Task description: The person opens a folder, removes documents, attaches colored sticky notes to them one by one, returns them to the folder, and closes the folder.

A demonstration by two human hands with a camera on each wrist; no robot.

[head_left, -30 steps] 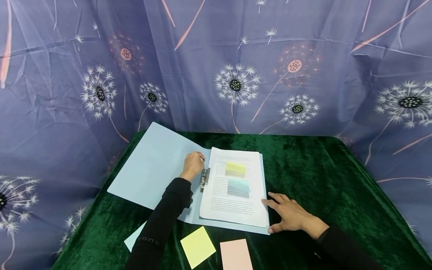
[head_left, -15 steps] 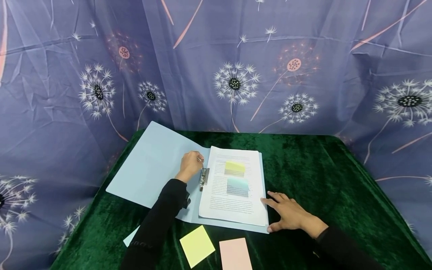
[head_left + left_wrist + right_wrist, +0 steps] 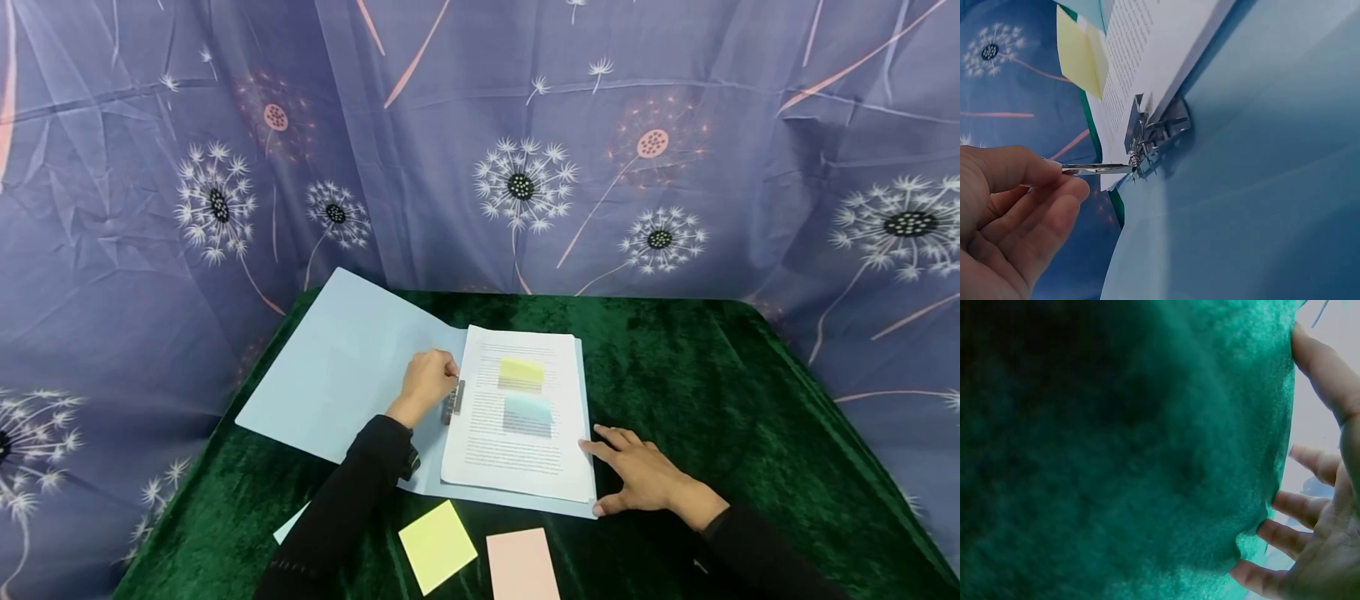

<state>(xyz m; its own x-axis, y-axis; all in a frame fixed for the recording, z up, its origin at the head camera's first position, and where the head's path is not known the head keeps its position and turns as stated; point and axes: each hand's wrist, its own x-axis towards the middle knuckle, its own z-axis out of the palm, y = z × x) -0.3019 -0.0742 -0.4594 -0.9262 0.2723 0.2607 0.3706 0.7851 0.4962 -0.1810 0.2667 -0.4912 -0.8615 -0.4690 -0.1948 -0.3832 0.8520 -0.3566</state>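
Note:
A light blue folder [image 3: 330, 367] lies spread on the table, with a stack of printed paper [image 3: 517, 462] on its right half. By the stack's left edge sits a metal lever clip [image 3: 1169, 128]. My left hand [image 3: 426, 385] pinches the clip's thin metal lever [image 3: 1097, 167] between thumb and forefinger. On the top sheet are a yellow sticky note [image 3: 522, 372] and a blue sticky note [image 3: 527, 411]. With its fingers spread, my right hand [image 3: 637, 475] rests at the folder's lower right edge, touching folder and paper.
Near the front lie a yellow sticky pad [image 3: 437, 547] and a pink one [image 3: 522, 565]. A blue pad [image 3: 287, 527] is partly hidden under the left sleeve. Green velvet cloth [image 3: 697, 375] covers the table; a patterned curtain [image 3: 450, 167] hangs behind.
My left hand has come slightly down toward the clip with the lever, and now hides the clip's upper end in the head view. The right hand has stayed put.

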